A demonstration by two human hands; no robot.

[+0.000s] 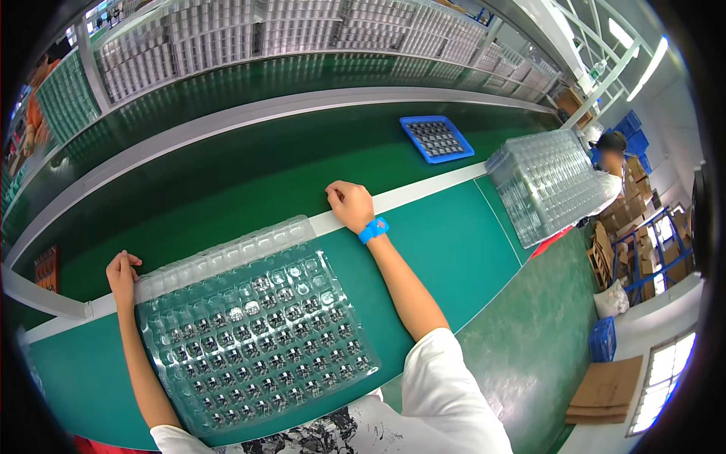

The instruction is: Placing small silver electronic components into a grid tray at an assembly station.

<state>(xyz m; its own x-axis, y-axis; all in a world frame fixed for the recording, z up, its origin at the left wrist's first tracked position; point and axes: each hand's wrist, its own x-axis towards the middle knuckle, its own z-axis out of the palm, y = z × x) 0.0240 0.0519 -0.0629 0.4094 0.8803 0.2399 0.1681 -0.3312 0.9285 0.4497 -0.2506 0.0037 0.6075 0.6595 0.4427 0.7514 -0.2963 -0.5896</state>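
Observation:
A clear plastic blister tray (261,348) lies in front of me on the green worktop. Small dark and silvery parts (276,319) fill many of its pockets, while several pockets toward the far edge hold none. A paler clear plastic strip with pockets (227,256) runs along that far edge. My left hand (122,278) is by the tray's far left corner, its fingers curled; whether it grips anything is hidden. My right hand (352,206) is closed over the white rail, beyond the tray's far right corner. Its curled fingers hide whatever may be inside.
On the dark green belt beyond the rail sits a blue tray (437,139) of dark parts. Stacked clear trays (544,181) stand at the right, with a person (609,170) behind them. More clear trays (295,30) line the shelf above. An orange-brown rack (46,268) is far left.

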